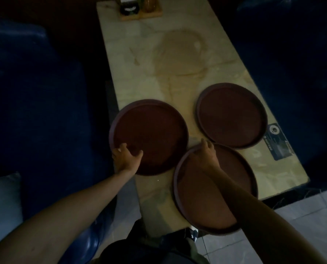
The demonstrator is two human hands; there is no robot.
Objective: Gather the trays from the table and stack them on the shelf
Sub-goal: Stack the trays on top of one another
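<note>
Left hand (127, 158) clamped on near rim of left tray (149, 137), right hand (206, 155) gripping near tray (216, 189) rim, probably for gathering off counter (178, 63).

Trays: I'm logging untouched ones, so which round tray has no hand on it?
The far right tray, beside the dark card. The left hand and right hand touch the other two.

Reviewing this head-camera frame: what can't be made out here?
- Near tray: its right part is hidden under the right forearm.
- Right hand: its grip on the near tray's far rim is unclear; fingertips too dark.
- Left hand on the left tray: whether it grips is unclear.
- Caddy: cut off by the top edge.
- Card: print too small.
- Shelf: not in view.
</note>
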